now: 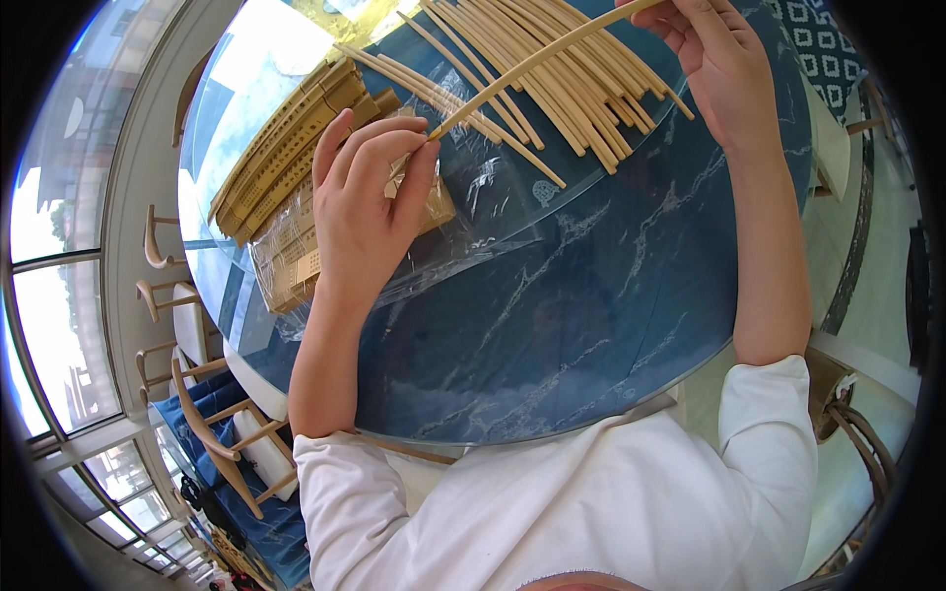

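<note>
While both hands pinch one thin wooden strip [532,64] — left hand [370,197], right hand [714,59] — the strip pile [552,89] and wrapped perforated pieces [296,187] at upper centre lie unassembled.

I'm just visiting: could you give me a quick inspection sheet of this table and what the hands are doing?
Surface: round blue marbled table with a glossy top.
Job's things: one long thin wooden strip held at both ends; loose pile of strips behind it.
Clutter: stacked perforated wooden slats; clear plastic wrap around some pieces.
Hands: left hand pinches the strip's near end; right hand grips its far end.
Cables: nothing seen.
Surroundings: wooden chairs, large windows.
</note>
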The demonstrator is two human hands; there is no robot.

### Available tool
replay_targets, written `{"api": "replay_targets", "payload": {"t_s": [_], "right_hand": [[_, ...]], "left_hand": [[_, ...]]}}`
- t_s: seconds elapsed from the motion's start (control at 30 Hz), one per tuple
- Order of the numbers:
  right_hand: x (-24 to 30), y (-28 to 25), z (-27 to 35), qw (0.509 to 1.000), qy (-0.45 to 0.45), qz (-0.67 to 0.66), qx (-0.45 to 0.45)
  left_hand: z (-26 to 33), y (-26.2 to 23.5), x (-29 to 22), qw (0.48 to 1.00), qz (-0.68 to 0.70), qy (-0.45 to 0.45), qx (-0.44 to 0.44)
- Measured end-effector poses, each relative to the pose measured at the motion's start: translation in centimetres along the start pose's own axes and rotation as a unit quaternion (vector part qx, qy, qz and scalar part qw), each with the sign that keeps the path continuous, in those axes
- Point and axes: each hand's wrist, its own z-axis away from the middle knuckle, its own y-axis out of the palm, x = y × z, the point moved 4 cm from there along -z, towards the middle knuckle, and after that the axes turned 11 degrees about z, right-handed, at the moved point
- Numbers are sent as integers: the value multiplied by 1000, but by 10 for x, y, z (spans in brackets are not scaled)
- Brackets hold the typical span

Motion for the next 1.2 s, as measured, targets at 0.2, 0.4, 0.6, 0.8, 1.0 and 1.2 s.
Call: {"api": "replay_targets", "payload": {"t_s": [0.2,0.4,0.6,0.8,1.0,1.2], "right_hand": [[3,14,8,984,-11,172,42],[8,34,24,932,35,354,66],[-13,39,34,856,-93,505,53],[-17,57,41,806,-271,520,76],[-19,77,57,788,-305,525,99],[-23,95,76,778,-278,546,139]], "left_hand": [[0,-3,-6,996,-72,47,-11],[2,0,-10,990,-124,63,-6],[8,8,-6,987,-146,62,24],[7,9,-14,982,-172,78,17],[13,13,-18,981,-174,81,17],[17,19,-25,985,-149,88,24]]}}
